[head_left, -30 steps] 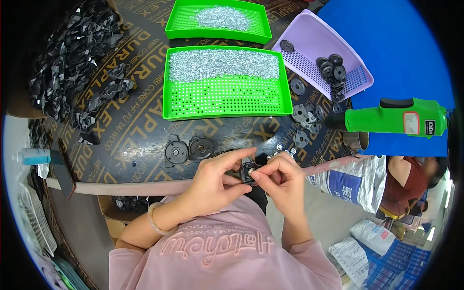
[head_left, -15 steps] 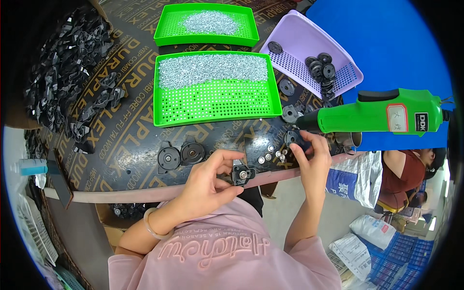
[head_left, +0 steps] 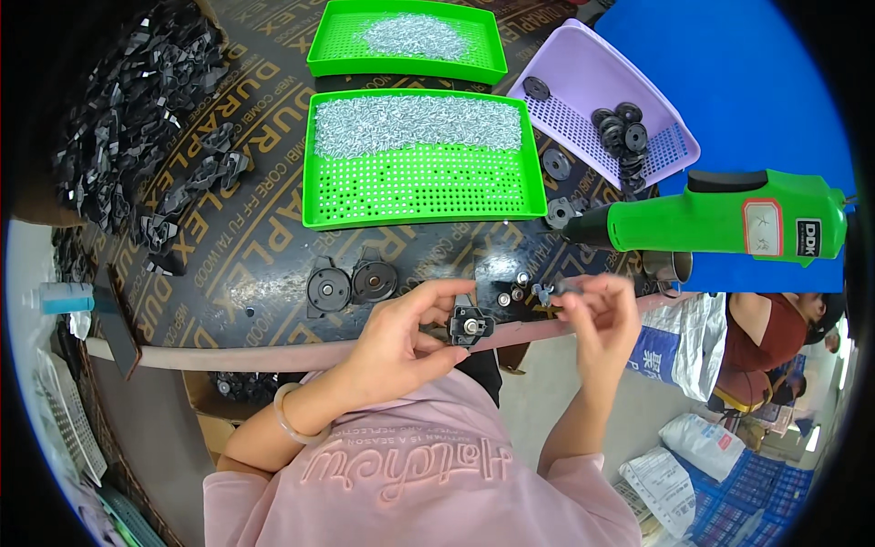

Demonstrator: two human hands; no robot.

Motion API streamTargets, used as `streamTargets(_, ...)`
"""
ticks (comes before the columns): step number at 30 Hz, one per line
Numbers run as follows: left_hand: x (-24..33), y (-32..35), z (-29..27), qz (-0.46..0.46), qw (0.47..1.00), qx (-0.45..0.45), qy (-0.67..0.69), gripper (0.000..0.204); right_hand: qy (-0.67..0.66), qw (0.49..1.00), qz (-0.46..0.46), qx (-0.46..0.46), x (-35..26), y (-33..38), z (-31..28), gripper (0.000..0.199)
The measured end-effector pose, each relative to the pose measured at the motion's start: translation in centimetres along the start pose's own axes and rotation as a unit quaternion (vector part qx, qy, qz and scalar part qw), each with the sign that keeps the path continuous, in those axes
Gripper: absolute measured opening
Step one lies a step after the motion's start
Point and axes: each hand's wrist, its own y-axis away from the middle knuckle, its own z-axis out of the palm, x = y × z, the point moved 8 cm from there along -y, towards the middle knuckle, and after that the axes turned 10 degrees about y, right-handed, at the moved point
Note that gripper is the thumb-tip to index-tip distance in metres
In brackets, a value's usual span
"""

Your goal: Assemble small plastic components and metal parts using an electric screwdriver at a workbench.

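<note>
My left hand [head_left: 392,337] grips a small black plastic housing [head_left: 469,328] by its edges, above the table's front edge. A shiny metal bushing stands in the middle of the housing. My right hand [head_left: 603,314] pinches a small dark part [head_left: 567,286] between thumb and fingers, a little right of the housing; the fingers partly hide it and its exact kind is unclear. Close by on the table lie several small metal bushings [head_left: 518,294]. To the left of these sit two black round housings [head_left: 328,288] side by side.
A green electric screwdriver [head_left: 711,223] lies at right, its black nose by a dark part [head_left: 559,213]. Behind are two green perforated trays [head_left: 424,221] with silver screws and a lilac basket [head_left: 674,150] with black discs. Black plastic parts [head_left: 137,118] are heaped at left.
My right hand has lifted a dark part from the table and drawn it nearer. My left hand keeps its grip on the housing. The whole view has shifted slightly.
</note>
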Motion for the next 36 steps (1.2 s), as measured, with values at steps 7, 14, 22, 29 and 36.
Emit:
streamTargets(7, -0.2, 0.1, -0.5, 0.023, 1.0, 0.01, -0.001, 0.066, 0.185, 0.877, -0.434, -0.087, -6.1, 5.1, 5.4, 0.018)
streamTargets(14, -0.3, 0.2, -0.6, 0.022, 1.0, 0.003, 0.003, 0.067, 0.205, 0.823, -0.521, -0.095, -6.0, 5.9, 6.3, 0.015)
streamTargets(22, 0.2, -0.1, -0.5, 0.048, 0.998, -0.007, -0.026, 0.066, 0.234, 0.81, -0.525, -0.111, -6.1, 5.7, 6.3, 0.015)
streamTargets(29, 1.0, 0.9, -0.4, 0.074, 0.995, 0.035, -0.055, 0.043, 0.128, 0.93, -0.314, -0.141, -6.3, 4.1, 6.1, 0.032)
streamTargets(36, 3.3, 2.5, -1.2, 0.133, 0.976, 0.089, -0.15, 0.045, 0.092, 0.969, -0.101, -0.205, -3.9, 3.7, 8.4, 0.025)
